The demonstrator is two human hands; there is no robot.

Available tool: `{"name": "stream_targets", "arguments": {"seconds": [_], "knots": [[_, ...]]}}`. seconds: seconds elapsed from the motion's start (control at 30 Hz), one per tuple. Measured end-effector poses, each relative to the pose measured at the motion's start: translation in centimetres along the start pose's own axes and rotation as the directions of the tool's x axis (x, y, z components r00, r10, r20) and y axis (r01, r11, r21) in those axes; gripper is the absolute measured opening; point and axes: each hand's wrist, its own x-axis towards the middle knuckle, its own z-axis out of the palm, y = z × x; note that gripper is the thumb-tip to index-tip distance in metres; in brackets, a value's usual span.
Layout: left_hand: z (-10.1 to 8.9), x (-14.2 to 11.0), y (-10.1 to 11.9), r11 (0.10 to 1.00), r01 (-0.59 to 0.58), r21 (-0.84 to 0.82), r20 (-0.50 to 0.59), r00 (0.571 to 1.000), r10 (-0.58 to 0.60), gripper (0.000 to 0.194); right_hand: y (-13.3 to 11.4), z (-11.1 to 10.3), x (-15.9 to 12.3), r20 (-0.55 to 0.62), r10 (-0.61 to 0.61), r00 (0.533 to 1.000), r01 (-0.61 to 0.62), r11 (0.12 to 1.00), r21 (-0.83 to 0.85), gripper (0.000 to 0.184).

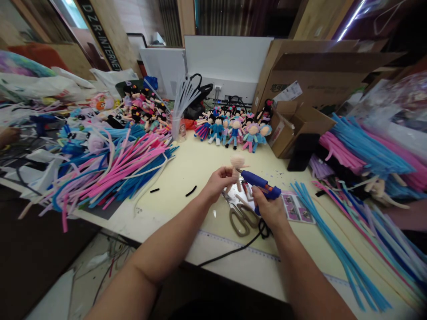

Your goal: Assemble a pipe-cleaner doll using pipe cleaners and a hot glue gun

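My left hand [218,181] is closed around a small beige pipe-cleaner doll [237,163], holding it upright above the table. In my right hand [268,209] I grip a blue glue gun [260,183]; its nozzle points left and touches the doll's body. The gun's black cord [233,251] trails off the table's front edge. A pair of scissors [242,218] lies on the yellowish table [196,164] just below both hands.
Heaps of pink, blue and white pipe cleaners [116,166] lie at left, long blue ones [340,249] at right. Finished dolls [233,129] sit in a row behind. A cup of clear sticks [176,122] and cardboard boxes [293,124] stand at the back.
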Motion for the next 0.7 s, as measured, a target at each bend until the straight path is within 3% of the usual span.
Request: {"name": "stream_targets", "arguments": {"seconds": [0.33, 0.7], "knots": [[0.15, -0.12, 0.24, 1.0, -0.009, 0.024, 0.009, 1.0, 0.009, 0.029, -0.49, 0.21, -0.06, 0.007, 0.049, 0.999, -0.049, 0.998, 0.028, 0.042], [-0.03, -0.02, 0.14, 1.0, -0.008, -0.008, 0.013, 1.0, 0.009, 0.028, -0.26, -0.07, -0.05, 0.001, 0.023, 1.0, -0.023, 1.0, 0.005, 0.044]]}}
